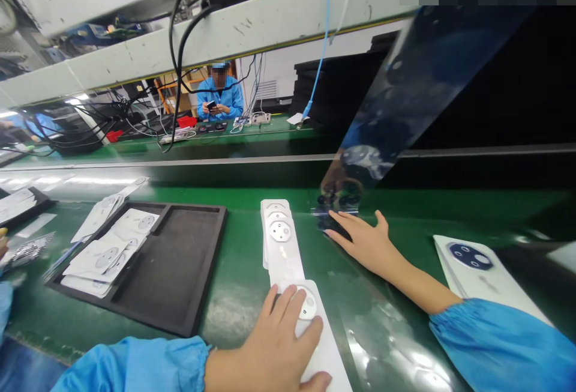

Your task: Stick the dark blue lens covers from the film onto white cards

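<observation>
My left hand [274,344] lies flat with its fingers spread on a white phone-back-shaped sheet [330,353] that has a round camera area with holes. Beyond it, a row of overlapping white sheets [290,257] of the same kind runs away from me. My right hand [369,245] is stretched out, fingers apart, its fingertips at the lower end of a clear, shiny film strip [382,116]. The strip slants up to the right. Whether the right fingertips press on the film or the bench beneath, I cannot tell.
A black tray [180,266] at left holds several white sheets [110,254] in one compartment. White sheets with a dark camera circle [470,255] lie at right. A shelf beam [279,26] and black cables [177,74] hang above the green bench [243,296]. A person in blue [227,95] sits beyond.
</observation>
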The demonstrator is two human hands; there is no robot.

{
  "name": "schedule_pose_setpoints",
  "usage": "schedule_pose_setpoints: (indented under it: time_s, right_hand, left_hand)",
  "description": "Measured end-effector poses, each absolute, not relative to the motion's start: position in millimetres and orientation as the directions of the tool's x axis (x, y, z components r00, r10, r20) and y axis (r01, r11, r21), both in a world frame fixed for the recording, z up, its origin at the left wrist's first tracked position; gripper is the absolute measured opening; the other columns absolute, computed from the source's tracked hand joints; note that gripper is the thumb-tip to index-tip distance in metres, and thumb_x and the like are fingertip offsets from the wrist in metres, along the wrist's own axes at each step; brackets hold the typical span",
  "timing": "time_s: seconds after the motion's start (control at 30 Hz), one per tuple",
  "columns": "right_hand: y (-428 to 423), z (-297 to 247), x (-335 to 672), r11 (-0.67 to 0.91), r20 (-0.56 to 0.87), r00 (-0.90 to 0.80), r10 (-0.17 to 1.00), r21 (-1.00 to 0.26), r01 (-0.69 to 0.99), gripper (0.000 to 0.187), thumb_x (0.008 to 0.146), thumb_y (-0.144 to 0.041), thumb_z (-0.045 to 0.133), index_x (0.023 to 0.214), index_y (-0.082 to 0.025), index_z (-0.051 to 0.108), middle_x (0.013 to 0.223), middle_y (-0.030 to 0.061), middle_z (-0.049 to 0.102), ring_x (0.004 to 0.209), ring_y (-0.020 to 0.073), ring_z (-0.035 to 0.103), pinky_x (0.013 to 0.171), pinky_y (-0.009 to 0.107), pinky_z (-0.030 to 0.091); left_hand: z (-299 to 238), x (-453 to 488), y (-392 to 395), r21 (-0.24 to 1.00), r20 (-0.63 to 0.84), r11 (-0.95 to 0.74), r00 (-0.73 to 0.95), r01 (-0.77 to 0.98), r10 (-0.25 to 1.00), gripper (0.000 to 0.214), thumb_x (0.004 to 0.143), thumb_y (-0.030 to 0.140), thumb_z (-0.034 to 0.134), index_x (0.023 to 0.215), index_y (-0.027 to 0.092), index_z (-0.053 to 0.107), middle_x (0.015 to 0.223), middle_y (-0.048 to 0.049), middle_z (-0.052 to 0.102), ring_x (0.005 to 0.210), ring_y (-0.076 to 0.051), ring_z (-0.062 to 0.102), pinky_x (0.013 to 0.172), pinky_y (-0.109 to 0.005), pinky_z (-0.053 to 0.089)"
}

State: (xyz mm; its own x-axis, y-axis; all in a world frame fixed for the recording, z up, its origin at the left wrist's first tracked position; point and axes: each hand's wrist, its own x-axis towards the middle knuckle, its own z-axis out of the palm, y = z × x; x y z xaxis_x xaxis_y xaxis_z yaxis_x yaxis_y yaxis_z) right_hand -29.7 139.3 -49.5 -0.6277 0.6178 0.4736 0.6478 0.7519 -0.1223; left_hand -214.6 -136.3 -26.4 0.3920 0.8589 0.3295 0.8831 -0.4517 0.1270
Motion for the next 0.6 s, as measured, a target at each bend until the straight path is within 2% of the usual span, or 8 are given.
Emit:
schedule_pose_setpoints:
  time_s: [0.2,0.3,0.47,0.6]
  right_hand:
    - [137,-48,-32,0.798,0.545,-0.643,0.538,-0.082,0.597,0.052,0.107,-0.042,0.023,0.129,-0.019,0.064,0.117,0.0143,0.074,0.114,0.0326,0.068,0.113,0.074,0.002]
    - [135,-46,-32,0.820,0.557,-0.661,0.503,-0.063,0.570,0.048,0.107,-0.040,0.026,0.126,-0.020,0.066,0.114,0.0126,0.076,0.108,0.0300,0.070,0.116,0.070,0.006]
    - [132,-42,-31,0.817,0.584,-0.637,0.504,-0.083,0.571,0.044,0.106,-0.043,0.032,0.121,-0.023,0.069,0.109,0.0097,0.077,0.101,0.0279,0.071,0.114,0.062,0.024]
    - [135,-43,-31,0.830,0.555,-0.668,0.496,-0.078,0.552,0.047,0.105,-0.043,0.033,0.123,-0.019,0.068,0.111,0.0133,0.074,0.100,0.0304,0.069,0.097,0.051,0.046]
  left_hand:
    - [-26,-214,-137,0.083,0.370,-0.456,0.398,0.886,0.840,0.063,0.093,0.056,0.048,0.139,0.013,0.050,0.144,-0.0256,0.049,0.140,-0.043,0.043,0.111,-0.061,0.037]
    - [-27,-213,-139,0.038,0.402,-0.462,0.410,0.886,0.819,0.061,0.094,0.054,0.048,0.137,0.010,0.051,0.144,-0.0255,0.050,0.141,-0.043,0.041,0.112,-0.059,0.036]
    - [-24,-214,-141,-0.003,0.388,-0.456,0.421,0.890,0.820,0.060,0.095,0.052,0.047,0.137,0.009,0.051,0.145,-0.0247,0.050,0.143,-0.043,0.038,0.115,-0.059,0.031]
    - [-17,-213,-142,0.011,0.335,-0.440,0.411,0.898,0.848,0.060,0.096,0.052,0.047,0.138,0.009,0.051,0.145,-0.0230,0.051,0.140,-0.041,0.041,0.116,-0.058,0.030]
